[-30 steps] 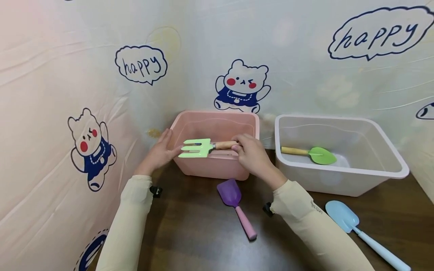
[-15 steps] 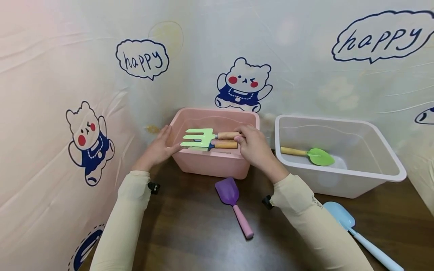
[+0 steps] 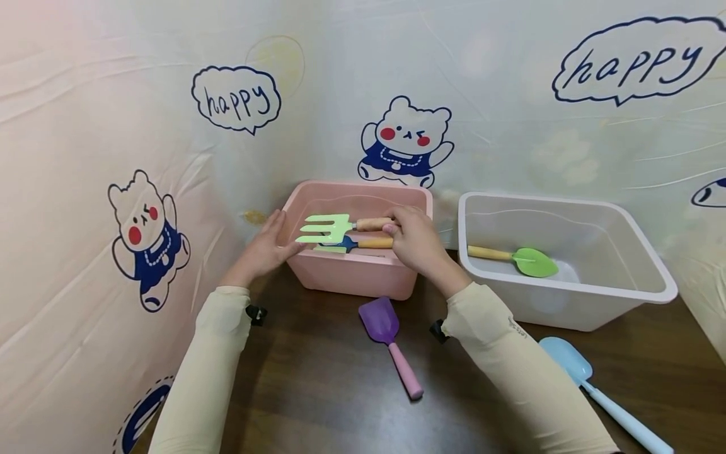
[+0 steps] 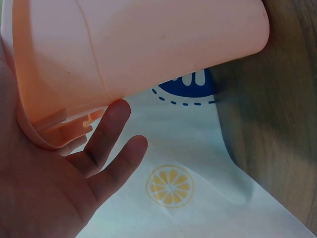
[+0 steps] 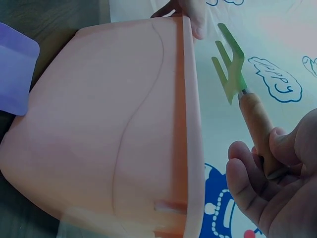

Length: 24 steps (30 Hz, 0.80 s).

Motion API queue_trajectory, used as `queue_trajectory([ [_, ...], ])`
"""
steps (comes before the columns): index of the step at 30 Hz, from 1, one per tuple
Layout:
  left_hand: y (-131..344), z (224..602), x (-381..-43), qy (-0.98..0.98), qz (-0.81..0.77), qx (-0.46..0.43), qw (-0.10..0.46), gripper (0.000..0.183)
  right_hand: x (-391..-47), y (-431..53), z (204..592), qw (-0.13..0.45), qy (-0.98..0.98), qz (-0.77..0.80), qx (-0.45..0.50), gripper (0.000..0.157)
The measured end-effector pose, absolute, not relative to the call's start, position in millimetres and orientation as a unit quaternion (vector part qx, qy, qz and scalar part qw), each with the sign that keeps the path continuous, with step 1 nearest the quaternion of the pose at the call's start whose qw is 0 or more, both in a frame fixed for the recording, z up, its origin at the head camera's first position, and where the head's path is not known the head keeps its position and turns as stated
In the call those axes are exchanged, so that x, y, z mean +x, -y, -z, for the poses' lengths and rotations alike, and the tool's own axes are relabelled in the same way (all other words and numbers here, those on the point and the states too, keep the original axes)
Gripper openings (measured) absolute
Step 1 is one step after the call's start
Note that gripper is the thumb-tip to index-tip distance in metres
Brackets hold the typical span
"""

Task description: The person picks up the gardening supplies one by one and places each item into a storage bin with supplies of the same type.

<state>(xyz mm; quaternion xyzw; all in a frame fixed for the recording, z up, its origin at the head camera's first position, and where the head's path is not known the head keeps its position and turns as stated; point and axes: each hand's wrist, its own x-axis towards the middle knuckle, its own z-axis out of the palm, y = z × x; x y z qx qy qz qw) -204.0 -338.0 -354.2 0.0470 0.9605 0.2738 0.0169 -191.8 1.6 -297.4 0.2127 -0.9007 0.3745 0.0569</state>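
Observation:
My right hand (image 3: 418, 243) pinches the wooden handle of a light green garden fork (image 3: 331, 226) with several flat tines. In the right wrist view the fork (image 5: 230, 69) shows beyond the rim, held by thumb and fingers near the handle's end. Below it, inside the pink bin (image 3: 351, 274), lies another tool with a wooden handle (image 3: 374, 243) and a blue neck; a pale green piece shows beside it, and its head is partly hidden. My left hand (image 3: 263, 252) rests against the bin's left front corner, fingers fairly straight along the outside in the left wrist view.
A pale grey bin (image 3: 567, 299) stands to the right, with a green leaf-shaped trowel (image 3: 534, 261) inside. On the dark wooden table (image 3: 329, 391) lie a purple shovel (image 3: 380, 320) with a pink handle and a light blue shovel (image 3: 567, 359). Printed cloth walls (image 3: 317, 94) close in behind and left.
The garden fork has shifted away from me, uncovering the blue-necked tool, then slightly left with my right hand. My left hand stays at the bin's corner. The head view has tilted a little.

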Motion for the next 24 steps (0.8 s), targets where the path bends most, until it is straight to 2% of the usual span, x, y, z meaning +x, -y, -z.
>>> queue_trajectory([
  [6,340,353,-205,-0.963,-0.264,0.054,0.021,0.099,-195,4,301,0.037,0.903,-0.377,0.201,0.016],
  [15,339,354,-207,-0.963,-0.264,0.056,0.014,0.102,-199,6,308,0.006,0.902,-0.386,0.192,0.018],
  [24,339,356,-205,-0.961,-0.273,0.040,0.019,0.106,-203,5,311,0.064,0.911,-0.362,0.189,0.018],
])
